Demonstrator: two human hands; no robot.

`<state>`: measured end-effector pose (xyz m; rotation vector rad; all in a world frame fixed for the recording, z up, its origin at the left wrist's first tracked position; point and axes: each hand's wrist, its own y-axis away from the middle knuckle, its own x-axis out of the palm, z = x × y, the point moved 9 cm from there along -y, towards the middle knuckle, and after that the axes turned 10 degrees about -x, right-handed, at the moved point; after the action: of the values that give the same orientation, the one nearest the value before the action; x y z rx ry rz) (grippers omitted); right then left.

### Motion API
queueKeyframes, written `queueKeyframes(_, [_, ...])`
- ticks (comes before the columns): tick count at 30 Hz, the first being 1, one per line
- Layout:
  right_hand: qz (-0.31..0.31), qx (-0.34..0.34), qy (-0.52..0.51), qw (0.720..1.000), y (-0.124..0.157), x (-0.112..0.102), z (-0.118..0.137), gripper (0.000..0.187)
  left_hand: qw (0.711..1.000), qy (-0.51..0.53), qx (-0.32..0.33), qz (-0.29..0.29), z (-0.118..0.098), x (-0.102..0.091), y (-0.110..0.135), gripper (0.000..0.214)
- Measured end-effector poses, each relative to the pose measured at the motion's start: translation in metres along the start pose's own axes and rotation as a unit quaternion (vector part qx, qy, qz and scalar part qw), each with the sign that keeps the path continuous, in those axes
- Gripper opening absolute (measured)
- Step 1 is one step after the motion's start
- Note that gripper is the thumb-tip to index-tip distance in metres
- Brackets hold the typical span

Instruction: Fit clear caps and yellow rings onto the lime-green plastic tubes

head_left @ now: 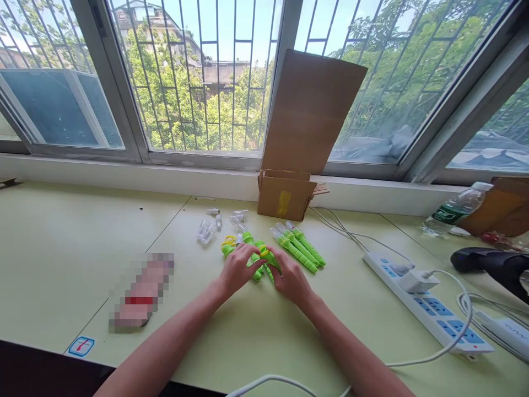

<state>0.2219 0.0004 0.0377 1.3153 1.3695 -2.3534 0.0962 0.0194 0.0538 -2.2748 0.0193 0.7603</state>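
Note:
My right hand (291, 278) is closed round a green plastic tube (270, 258) with a threaded neck. A yellow ring (263, 251) sits around that neck. The fingertips of my left hand (239, 267) pinch the ring from the left. Under and beside my left hand lie more green tubes (247, 237), partly hidden by the fingers. Several loose yellow rings (230, 240) rest just beyond them. To the right, several green tubes with clear tips (300, 248) lie side by side. Clear plastic caps (205, 230) are grouped behind my left hand.
A cardboard box (285, 196) with a raised flap stands against the window ledge. On the right are a white power strip (425, 303) with cables, a water bottle (458, 208) and a black object (491, 267). A blurred pinkish item (142, 292) lies at left.

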Motion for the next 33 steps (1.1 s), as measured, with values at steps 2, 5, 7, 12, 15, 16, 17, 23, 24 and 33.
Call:
queueKeyframes(2, [-0.009,-0.004,-0.001,1.0,0.0,-0.002,0.001,0.051,1.0,0.011,-0.006,-0.001,0.001,0.0,0.0,0.014])
queueKeyframes(5, [-0.02,-0.008,-0.006,1.0,-0.001,-0.003,0.002,0.051,1.0,0.026,-0.015,-0.003,0.003,0.0,0.0,0.016])
queueKeyframes(7, [-0.029,-0.006,-0.014,0.999,-0.001,-0.004,0.002,0.051,0.999,0.034,-0.018,-0.006,0.004,0.0,-0.001,0.016])
queueKeyframes(12, [-0.038,0.0,-0.025,0.999,-0.001,-0.005,0.004,0.051,0.999,0.033,-0.009,-0.024,0.003,-0.003,-0.001,0.014])
queueKeyframes(15, [-0.029,0.005,-0.022,0.999,-0.001,-0.003,0.004,0.051,0.999,0.025,0.01,-0.043,-0.002,-0.006,0.0,0.013])
queueKeyframes(16, [-0.024,0.007,-0.019,0.999,-0.001,-0.002,0.004,0.051,0.999,0.021,0.016,-0.047,-0.003,-0.007,0.001,0.012])
queueKeyframes(17, [-0.02,0.008,-0.016,1.0,-0.001,-0.002,0.003,0.051,0.998,0.017,0.021,-0.049,-0.004,-0.008,0.001,0.012])
queueKeyframes(23, [-0.01,0.014,0.001,1.0,-0.001,0.001,0.001,0.051,0.998,0.001,0.028,-0.055,-0.005,-0.008,0.003,0.012])
queueKeyframes(24, [-0.009,0.014,0.001,1.0,-0.001,0.002,0.001,0.051,0.998,0.001,0.026,-0.055,-0.004,-0.008,0.003,0.012])
queueKeyframes(33, [-0.022,0.007,-0.039,0.999,-0.002,-0.002,0.004,0.051,0.999,0.029,-0.009,-0.015,0.001,-0.006,-0.002,0.015])
